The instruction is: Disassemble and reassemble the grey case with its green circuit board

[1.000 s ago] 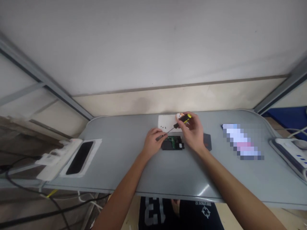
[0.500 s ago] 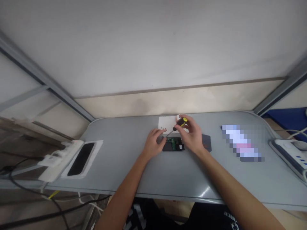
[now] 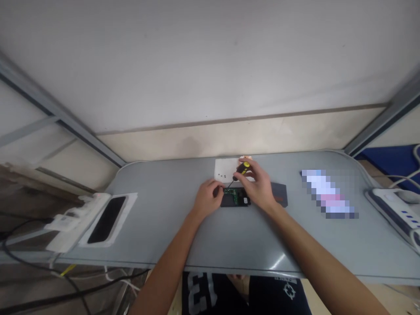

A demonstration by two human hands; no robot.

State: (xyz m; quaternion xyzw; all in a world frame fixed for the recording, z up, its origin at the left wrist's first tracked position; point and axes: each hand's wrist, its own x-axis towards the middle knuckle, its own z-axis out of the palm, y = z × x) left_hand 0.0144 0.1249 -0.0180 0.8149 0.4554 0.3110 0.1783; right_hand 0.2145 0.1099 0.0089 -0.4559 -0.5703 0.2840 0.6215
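My right hand is closed round the black and yellow handle of a screwdriver. Its thin shaft slants down to the left, its tip at the upper left part of an opened dark case with a green circuit board. At the case's left end, my left hand has curled fingers gripping the edge beside the screwdriver tip; the exact contact is partly hidden. Behind the case lies a white sheet with several tiny dark pieces, likely screws, on it. A dark flat cover lies right of my right hand.
On the left, a black phone-like slab rests on white paper near a white power strip with plugs. A blurred-out bright screen lies to the right. Another power strip stands at the right edge. A wall backs the grey table.
The left fingertips have drawn closer together at the case's edge. The screwdriver and right hand have shifted slightly left, with the handle more upright. The whole view has moved a little.
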